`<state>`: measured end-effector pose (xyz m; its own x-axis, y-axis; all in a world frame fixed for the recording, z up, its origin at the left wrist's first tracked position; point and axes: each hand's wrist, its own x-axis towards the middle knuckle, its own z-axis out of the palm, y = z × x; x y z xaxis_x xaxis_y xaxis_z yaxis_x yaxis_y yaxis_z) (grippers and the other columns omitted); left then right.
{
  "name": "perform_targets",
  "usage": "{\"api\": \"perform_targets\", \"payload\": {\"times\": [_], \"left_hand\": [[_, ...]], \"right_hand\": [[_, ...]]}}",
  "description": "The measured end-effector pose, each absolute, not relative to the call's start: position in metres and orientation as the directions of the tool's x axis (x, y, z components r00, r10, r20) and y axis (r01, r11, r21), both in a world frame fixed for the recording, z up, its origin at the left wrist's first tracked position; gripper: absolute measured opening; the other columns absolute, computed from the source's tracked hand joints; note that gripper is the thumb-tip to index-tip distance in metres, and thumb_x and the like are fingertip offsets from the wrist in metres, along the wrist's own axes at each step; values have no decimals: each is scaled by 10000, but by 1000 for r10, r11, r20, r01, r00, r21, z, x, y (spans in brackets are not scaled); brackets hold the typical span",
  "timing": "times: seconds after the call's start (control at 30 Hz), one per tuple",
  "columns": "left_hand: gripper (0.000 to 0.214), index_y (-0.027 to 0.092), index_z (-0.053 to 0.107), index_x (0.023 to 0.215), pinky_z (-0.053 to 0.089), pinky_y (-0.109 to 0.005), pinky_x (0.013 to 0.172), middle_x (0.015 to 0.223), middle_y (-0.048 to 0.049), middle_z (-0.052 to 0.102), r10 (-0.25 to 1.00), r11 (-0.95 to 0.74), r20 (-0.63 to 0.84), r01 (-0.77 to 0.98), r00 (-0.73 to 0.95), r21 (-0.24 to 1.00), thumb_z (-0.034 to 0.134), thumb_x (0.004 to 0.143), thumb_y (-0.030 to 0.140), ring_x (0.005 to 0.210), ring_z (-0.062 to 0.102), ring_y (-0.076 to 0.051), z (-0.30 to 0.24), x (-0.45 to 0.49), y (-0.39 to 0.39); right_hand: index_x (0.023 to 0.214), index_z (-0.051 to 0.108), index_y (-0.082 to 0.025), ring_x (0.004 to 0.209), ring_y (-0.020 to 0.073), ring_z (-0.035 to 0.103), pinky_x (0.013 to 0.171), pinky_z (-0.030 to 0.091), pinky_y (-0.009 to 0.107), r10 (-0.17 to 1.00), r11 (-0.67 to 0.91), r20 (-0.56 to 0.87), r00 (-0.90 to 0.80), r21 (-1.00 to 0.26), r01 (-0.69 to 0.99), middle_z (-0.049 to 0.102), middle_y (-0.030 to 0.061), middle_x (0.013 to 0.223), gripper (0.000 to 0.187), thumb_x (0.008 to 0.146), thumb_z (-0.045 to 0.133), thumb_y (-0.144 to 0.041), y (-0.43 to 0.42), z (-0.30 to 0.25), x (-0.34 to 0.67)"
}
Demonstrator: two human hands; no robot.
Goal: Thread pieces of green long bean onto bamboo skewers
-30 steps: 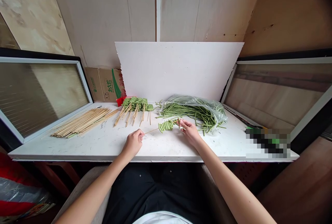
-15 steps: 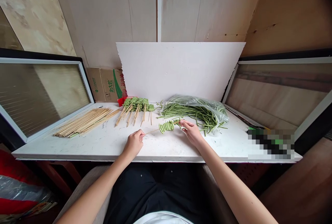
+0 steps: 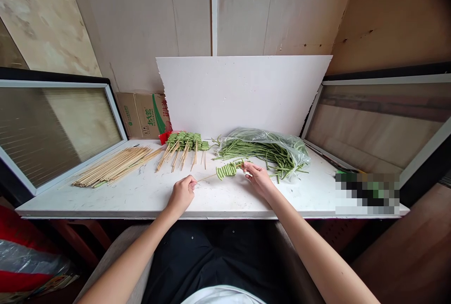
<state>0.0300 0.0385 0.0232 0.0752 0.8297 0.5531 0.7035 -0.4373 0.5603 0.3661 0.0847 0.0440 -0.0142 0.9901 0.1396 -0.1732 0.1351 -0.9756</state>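
Observation:
Between my hands, just above the table, is a thin wooden skewer (image 3: 207,178) with a long green bean (image 3: 226,170) threaded on it in tight folds. My left hand (image 3: 183,194) pinches the bare end of the skewer. At the other end, my right hand (image 3: 258,176) has its fingers closed on the loose part of the bean, near the skewer's tip; the fingertips partly hide it. Behind my right hand, a clear plastic bag (image 3: 299,146) holds many long green beans (image 3: 243,148), some spilling out of its front.
Finished bean skewers (image 3: 185,142) are stacked at the back, left of centre. Bare wooden skewers (image 3: 118,165) lie in a pile on the left of the white table (image 3: 141,203). Behind stand a cardboard box (image 3: 141,113) and a white board (image 3: 246,95). A blurred dark object (image 3: 366,191) is at right.
Both hands stay almost in place on the skewer and bean. My right hand has shifted very slightly left; the camera view has moved a little.

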Motion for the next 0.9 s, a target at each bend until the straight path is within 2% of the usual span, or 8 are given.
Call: {"api": "perform_targets", "payload": {"times": [0.17,0.3,0.43,0.57,0.7,0.77,0.83,0.9], "left_hand": [[188,223,597,790,465,-248,677,734,-22,687,828,-441,556,698,74,565,489,875,94,707,659,-181,22,30,39],[199,220,593,781,471,-251,678,731,-27,682,837,-426,544,696,61,578,481,851,71,716,664,-185,23,30,38],[207,221,599,772,477,-250,678,720,-21,673,844,-428,532,687,72,587,484,834,59,701,656,-181,25,32,36],[211,222,601,771,474,-252,675,701,-13,660,837,-443,542,681,81,583,483,839,61,687,648,-177,26,33,35],[200,225,605,775,483,-258,682,703,-16,677,838,-434,542,670,56,602,491,861,85,696,662,-181,27,34,36],[189,225,612,781,485,-261,685,704,-16,681,837,-431,545,668,45,607,502,863,94,697,666,-184,27,33,38],[182,223,619,791,487,-264,689,702,-16,683,835,-421,549,666,20,616,509,864,97,697,668,-187,27,32,39],[182,220,624,801,489,-268,695,704,-19,688,835,-408,550,662,-9,629,509,866,94,704,673,-190,26,31,40]], "right_hand": [[1019,792,-249,1141,295,652,735,485,308,994,105,109,-11,-975,-196,749,103,1233,501,772,811,-684,82,45,361],[999,797,-247,1148,298,642,757,465,319,989,146,135,67,-971,-188,751,107,1215,500,747,832,-677,82,45,355],[910,806,-234,1079,308,651,745,443,340,971,212,196,140,-971,-113,770,113,1107,482,718,851,-675,78,44,342],[850,802,-235,1010,291,652,711,436,334,975,199,181,129,-970,-140,763,97,1069,432,719,859,-643,72,41,325],[935,808,-243,1027,281,654,717,460,324,978,186,172,118,-975,-123,750,96,1140,432,771,812,-642,72,41,325],[1034,805,-251,1042,284,661,738,481,335,978,189,178,111,-976,-105,750,106,1173,474,839,723,-675,75,43,331],[1117,790,-254,1057,295,667,796,502,368,973,212,209,96,-977,-30,762,113,1157,487,895,647,-663,78,44,339],[1128,785,-246,1061,311,668,891,504,420,954,285,295,51,-947,150,776,115,1111,416,905,662,-575,82,43,346]]}}
